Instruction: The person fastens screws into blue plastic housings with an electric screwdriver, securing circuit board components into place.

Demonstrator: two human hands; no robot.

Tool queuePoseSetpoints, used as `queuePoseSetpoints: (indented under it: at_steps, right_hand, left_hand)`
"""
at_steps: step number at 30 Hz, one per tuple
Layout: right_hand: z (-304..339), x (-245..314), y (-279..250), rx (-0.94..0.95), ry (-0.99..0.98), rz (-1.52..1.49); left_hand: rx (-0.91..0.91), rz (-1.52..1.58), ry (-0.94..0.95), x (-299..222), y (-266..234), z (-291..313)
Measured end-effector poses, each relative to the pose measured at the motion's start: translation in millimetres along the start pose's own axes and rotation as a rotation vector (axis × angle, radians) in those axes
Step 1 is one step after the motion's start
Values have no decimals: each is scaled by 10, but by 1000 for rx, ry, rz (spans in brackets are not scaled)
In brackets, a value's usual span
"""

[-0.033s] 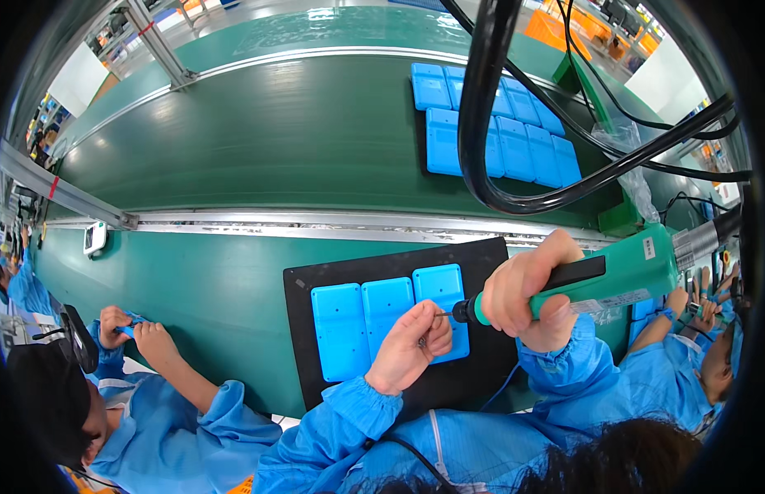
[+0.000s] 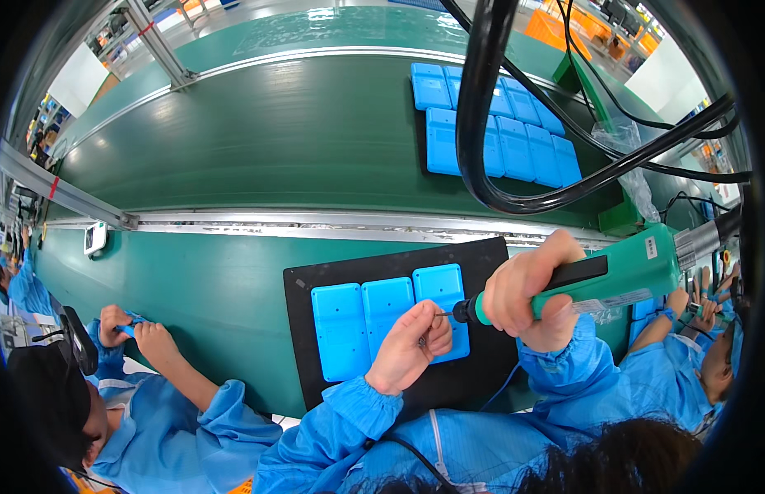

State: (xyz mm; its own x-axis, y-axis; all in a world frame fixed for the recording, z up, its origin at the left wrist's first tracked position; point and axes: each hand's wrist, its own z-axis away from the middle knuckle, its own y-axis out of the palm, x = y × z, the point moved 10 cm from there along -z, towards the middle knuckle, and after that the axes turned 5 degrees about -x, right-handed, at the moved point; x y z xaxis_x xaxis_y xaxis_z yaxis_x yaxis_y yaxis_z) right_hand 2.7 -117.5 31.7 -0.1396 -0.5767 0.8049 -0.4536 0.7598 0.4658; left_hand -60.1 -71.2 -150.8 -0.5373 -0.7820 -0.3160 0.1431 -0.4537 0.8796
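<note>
Three blue plastic panels lie side by side on a black mat on the green bench. My right hand grips a green electric screwdriver, held almost level, with its bit pointing left at the rightmost blue panel. On that panel rests my left hand, its thumb and forefinger pinched together around the bit's tip. Whether a screw sits between the fingers is hidden. The middle panel and the left panel lie untouched.
Beyond an aluminium rail runs a dark green conveyor carrying several blue panels. Thick black cables loop down in front. A co-worker's hands work at the left, another co-worker sits at the right. A small white device sits far left.
</note>
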Motion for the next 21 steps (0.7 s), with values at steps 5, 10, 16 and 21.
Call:
queuePoseSetpoints:
  at_steps: [5,10,16,21]
  right_hand:
    - [20,-10,8,9,-3,-12]
    - [20,-21,17,10,6,-14]
    - [-48,-47,20,18,20,11]
    - [-217,-13,-128,-86,-93,9]
  left_hand:
    - [-1,-19,-3,3,11,12]
    - [-17,-44,1,5,-12,27]
    - [62,135,-70,50,19,38]
    - [-59,-18,-65,69,-9,40]
